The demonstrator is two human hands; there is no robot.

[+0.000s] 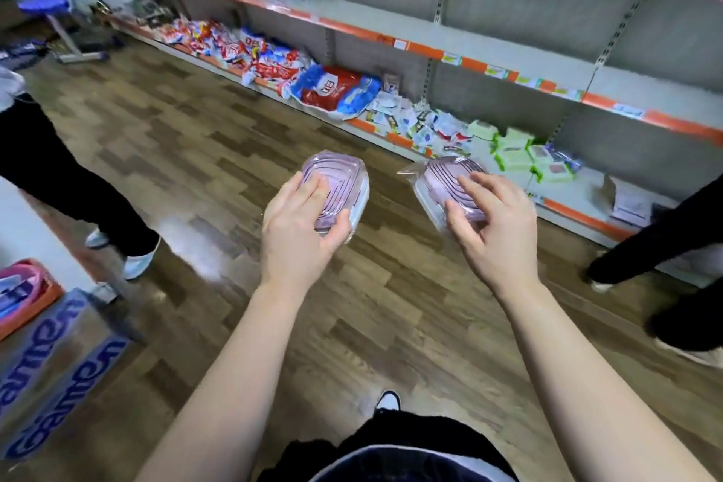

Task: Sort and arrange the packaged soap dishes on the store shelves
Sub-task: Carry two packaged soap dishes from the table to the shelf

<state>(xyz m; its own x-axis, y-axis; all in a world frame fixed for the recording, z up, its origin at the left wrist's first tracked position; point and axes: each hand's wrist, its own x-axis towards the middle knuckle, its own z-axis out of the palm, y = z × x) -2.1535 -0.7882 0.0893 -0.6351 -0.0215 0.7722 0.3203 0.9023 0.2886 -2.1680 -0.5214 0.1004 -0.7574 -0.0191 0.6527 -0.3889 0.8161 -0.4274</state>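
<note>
Store shelves [391,16], hands [297,225] [499,231] gripping bagged soap dishes [337,180] [440,180]

The left dish [341,175] and right dish [446,179] are lilac with darker concentric lines; shelf trim [424,50] is orange, floor [234,153] brown wood-block, packs [512,160] green.

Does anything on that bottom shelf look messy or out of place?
Yes. On the bottom shelf, the red and blue bags lie in a slumped heap, one hanging over the front edge. Beside them the small white packets are a loose jumble, and the green packs lie at mixed angles.
</note>
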